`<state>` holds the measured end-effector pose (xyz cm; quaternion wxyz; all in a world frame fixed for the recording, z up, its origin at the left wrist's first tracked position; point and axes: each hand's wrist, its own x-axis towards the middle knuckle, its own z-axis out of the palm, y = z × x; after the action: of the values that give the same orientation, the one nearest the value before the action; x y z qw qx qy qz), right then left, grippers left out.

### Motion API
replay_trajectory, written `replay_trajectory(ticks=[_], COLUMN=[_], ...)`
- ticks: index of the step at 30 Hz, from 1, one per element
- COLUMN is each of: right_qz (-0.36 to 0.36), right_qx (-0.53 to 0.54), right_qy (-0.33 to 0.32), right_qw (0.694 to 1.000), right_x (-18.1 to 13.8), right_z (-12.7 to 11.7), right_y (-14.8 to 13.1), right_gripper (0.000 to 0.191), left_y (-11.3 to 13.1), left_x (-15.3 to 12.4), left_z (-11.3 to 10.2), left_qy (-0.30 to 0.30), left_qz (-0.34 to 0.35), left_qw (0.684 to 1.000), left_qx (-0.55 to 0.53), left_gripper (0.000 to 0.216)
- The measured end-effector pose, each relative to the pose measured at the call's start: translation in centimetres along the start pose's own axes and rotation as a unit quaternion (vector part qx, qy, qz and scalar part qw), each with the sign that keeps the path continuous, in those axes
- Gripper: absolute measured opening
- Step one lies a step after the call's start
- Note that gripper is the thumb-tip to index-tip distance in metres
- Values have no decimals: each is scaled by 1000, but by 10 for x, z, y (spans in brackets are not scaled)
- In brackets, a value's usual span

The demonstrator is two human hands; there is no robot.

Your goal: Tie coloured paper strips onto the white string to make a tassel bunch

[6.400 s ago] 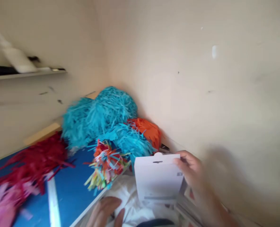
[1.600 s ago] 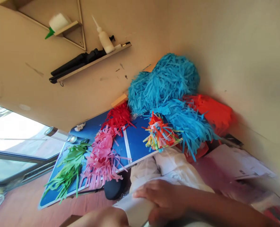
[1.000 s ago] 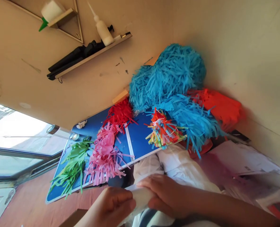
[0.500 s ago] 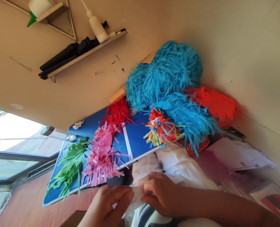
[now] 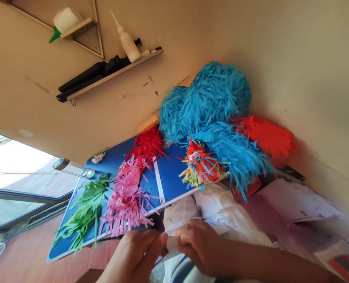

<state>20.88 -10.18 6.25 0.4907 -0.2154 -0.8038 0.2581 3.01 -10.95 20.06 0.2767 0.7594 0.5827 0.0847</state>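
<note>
Low in front of me, my left hand (image 5: 140,251) and my right hand (image 5: 199,245) are both closed, fingertips facing each other. Between them they hold a thin whitish strip (image 5: 172,245), perhaps paper or tape; most of it is hidden by the fingers. White translucent sheeting (image 5: 221,212) lies beyond the hands. On the blue table (image 5: 177,181) lie bunches of fringed paper: green (image 5: 86,212), pink (image 5: 127,200), red (image 5: 147,145) and a small multicoloured tassel (image 5: 199,165). Neither hand touches these.
A large heap of blue fringe (image 5: 206,98) rests against the corner, with orange-red fringe (image 5: 265,135) beside it. A clear glass-like cylinder (image 5: 74,168) lies at the table's far left. A wall shelf (image 5: 112,74) carries a white squeeze bottle (image 5: 130,46). White papers (image 5: 298,200) lie at right.
The view has tilted slightly upward, so the shelf and table sit lower in it. The strip between my fingers is turned a little; both hands keep their hold.
</note>
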Motion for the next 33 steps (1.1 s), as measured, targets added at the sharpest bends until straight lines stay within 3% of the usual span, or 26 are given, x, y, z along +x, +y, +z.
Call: replay_trajectory(ticks=[4,9,12,14,16,19,23,26,30,33], right_qz=[18,30,26,26,77,205,288,342,390,376], right_qx=[3,-39,-68,-61,-57,-56,9,106,166,134], right_qy=[-5,37,57,74,123,258,370,429,515,518], right_qw=[1000,998,996,995,988,942,883,829,745,756], right_x=[0,-2,-1,-1,-3,-12,-33,-47,-57,-58], right_z=[-8,-12,-11,-14,-21,-38,-45,-38,-37,-45], right_y=[-4,-10,-11,-7,1,19,43,62,82,87], right_gripper=[12,20,28,29,28,30,31,36,49,47], left_y=[4,0,-1,-3,-8,-22,-33,-24,-7,-7], left_x=[-4,-7,-6,-7,-8,-4,29,58,74,73], left_z=[-6,5,10,10,11,29,89,130,154,162], left_qy=[-9,-1,8,57,171,347,390,468,549,570], left_qz=[60,116,156,174,159,104,116,78,72,79], left_qw=[998,979,967,961,952,924,913,869,806,776], left_qx=[19,166,202,207,198,122,-38,-137,-209,-259], left_gripper=[51,30,29,25,17,46,75,65,42,35])
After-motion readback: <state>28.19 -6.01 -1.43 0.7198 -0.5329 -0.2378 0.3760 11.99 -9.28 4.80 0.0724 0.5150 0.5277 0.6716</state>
